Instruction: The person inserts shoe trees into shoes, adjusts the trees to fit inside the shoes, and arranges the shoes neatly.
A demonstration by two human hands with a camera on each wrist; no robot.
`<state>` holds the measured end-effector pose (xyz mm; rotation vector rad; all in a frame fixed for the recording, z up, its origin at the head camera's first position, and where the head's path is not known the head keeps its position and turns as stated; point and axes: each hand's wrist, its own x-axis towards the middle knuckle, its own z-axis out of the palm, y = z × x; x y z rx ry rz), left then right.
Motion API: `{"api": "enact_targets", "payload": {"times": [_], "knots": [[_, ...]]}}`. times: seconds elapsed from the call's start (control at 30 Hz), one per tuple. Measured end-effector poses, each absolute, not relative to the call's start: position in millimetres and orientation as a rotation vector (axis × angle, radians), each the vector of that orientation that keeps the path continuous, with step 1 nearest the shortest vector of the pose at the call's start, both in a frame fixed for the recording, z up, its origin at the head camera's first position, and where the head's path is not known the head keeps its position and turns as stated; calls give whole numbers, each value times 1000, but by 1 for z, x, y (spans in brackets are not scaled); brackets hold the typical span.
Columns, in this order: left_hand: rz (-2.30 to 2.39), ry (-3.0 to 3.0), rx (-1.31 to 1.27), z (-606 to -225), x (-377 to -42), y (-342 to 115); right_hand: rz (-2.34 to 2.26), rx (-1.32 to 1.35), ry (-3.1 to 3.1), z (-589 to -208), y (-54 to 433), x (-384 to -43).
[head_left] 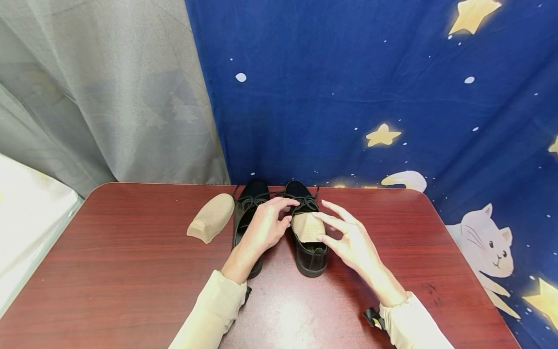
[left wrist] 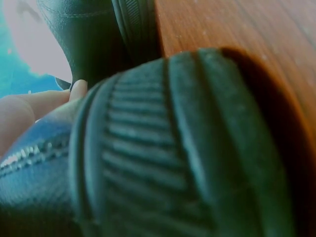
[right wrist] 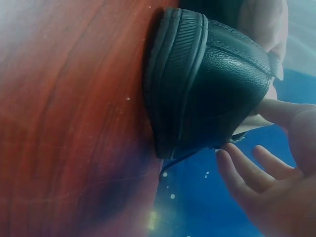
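Observation:
Two black lace-up shoes stand side by side on the table, toes toward the curtain. In the right-hand shoe [head_left: 311,264], a beige moulded shoe insert [head_left: 308,229] sits in the opening, its rear end showing above the heel. My right hand [head_left: 354,242] holds this insert by its right side, thumb at the rear edge and index finger farther forward. Bent loosely, the fingers of my left hand [head_left: 267,227] reach over the left-hand shoe [head_left: 256,190] to the other shoe's laces and inner rim. The ribbed sole [left wrist: 143,143] of a shoe fills much of the left wrist view.
A second beige insert [head_left: 212,216] lies on the red-brown table [head_left: 131,271], left of the shoes. Behind the table's far edge hang a grey curtain [head_left: 131,97] and a blue starry one [head_left: 314,111]. Both shoe toes stand close to that edge.

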<state>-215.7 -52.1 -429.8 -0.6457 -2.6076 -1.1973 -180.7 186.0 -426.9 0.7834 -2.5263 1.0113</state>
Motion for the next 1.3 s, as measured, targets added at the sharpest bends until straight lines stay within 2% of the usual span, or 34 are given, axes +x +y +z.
{"api": "enact_targets", "payload": {"times": [1.3], "knots": [[-1211, -2614, -637, -428, -214, -53, 909, 703, -2476, -437, 178, -184]]}}
